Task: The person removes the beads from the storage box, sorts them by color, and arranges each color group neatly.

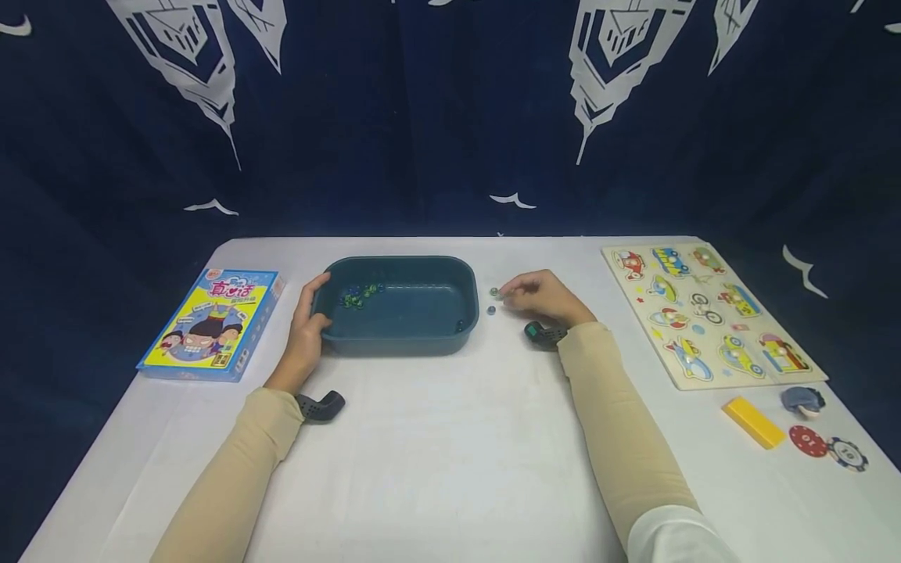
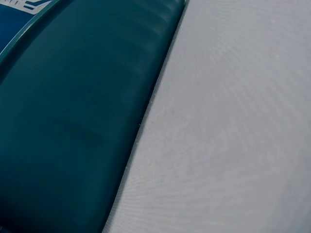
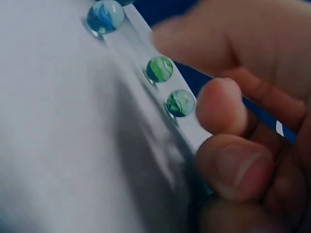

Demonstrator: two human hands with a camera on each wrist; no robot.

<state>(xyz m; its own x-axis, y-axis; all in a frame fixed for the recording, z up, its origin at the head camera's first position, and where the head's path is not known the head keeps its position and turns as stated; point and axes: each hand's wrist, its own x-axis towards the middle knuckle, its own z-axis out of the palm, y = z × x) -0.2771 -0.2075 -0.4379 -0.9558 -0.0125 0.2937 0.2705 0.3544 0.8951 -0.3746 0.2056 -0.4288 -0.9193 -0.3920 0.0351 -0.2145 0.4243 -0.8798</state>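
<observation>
Right hand [image 1: 538,297] found nearer the loose pieces. In the right wrist frame, I note a green marble [image 3: 181,103] just left of its fingertips, a second green marble [image 3: 159,69] above it and a blue marble [image 3: 106,16] at upper left; being round, none has a long axis. Fingers point left in the head view, relaxed, digits parted, nothing seen pinched. Left hand [image 1: 303,336] grips the teal bin [image 1: 415,309] by its left rim. I judge a slight leftward reach is required.
</observation>
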